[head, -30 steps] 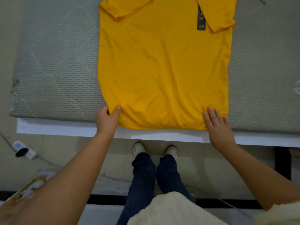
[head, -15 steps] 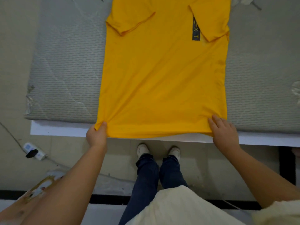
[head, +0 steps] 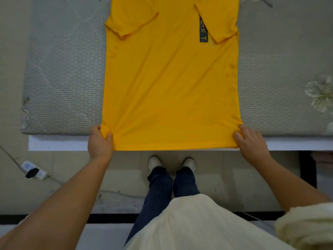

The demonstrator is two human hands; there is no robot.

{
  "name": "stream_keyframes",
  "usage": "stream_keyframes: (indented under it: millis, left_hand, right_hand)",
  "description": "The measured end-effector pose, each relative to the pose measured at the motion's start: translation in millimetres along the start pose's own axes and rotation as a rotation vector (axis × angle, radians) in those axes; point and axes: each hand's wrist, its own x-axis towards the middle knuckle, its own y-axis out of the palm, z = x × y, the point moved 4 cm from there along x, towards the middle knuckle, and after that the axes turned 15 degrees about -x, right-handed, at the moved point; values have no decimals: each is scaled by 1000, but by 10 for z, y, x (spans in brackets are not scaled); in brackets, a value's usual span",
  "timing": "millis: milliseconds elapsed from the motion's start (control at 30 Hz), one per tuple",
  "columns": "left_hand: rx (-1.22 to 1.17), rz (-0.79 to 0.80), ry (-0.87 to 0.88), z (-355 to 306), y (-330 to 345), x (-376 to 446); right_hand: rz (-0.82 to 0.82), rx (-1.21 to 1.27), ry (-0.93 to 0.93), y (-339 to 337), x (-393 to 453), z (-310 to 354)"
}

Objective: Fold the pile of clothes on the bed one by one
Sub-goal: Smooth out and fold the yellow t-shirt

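A yellow T-shirt (head: pixel 171 83) lies flat on the grey mattress (head: pixel 64 73), both short sleeves folded inward over the body and a dark printed strip near the right sleeve. Its bottom hem hangs slightly over the bed's white front edge (head: pixel 57 143). My left hand (head: pixel 100 141) pinches the hem's left corner, thumb on top and cloth bunched around it. At the hem's right corner my right hand (head: pixel 252 139) grips the cloth, fingers curled over the edge. No other clothes show in this view.
The mattress has a pale flower print (head: pixel 320 92) at its right side. On the tiled floor below lie a white power strip with a black plug (head: pixel 34 170) and a cable. My own feet stand between my arms.
The shirt has been pulled toward me, so its hem now overhangs the bed edge. My right hand went from lying flat on the hem to gripping its corner.
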Motion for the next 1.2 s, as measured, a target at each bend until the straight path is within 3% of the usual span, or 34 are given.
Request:
stream_keyframes:
  millis: [133, 200, 300, 433, 467, 567, 733, 900, 1100, 1200]
  left_hand:
    - [241, 118, 91, 2, 86, 128]
    - [306, 120, 122, -41, 110, 121]
    - [524, 169, 401, -107, 247, -29]
    - [617, 382, 778, -263, 692, -446]
    - [658, 442, 837, -290, 829, -542]
    - [714, 485, 927, -349, 1179, -693]
    - [764, 394, 932, -398, 1477, -663]
    - [787, 261, 1062, -256, 1583, -570]
    - [682, -30, 1258, -179, 1638, -571]
    - [672, -77, 1312, -175, 1668, -563]
  right_hand:
    - [-38, -132, -248, 136, -42, 13]
    - [-44, -140, -271, 155, -42, -20]
    - [-13, -151, -194, 139, 21, -14]
    - [122, -237, -187, 261, 27, 57]
    - [94, -258, -211, 304, 10, 82]
    - [-276, -347, -266, 381, -5, 249]
    - [-531, -393, -238, 439, 326, 480]
    - [-791, -316, -305, 576, 553, 543]
    - [-901, -261, -332, 567, 599, 571]
    - [-907, -249, -331, 595, 616, 554]
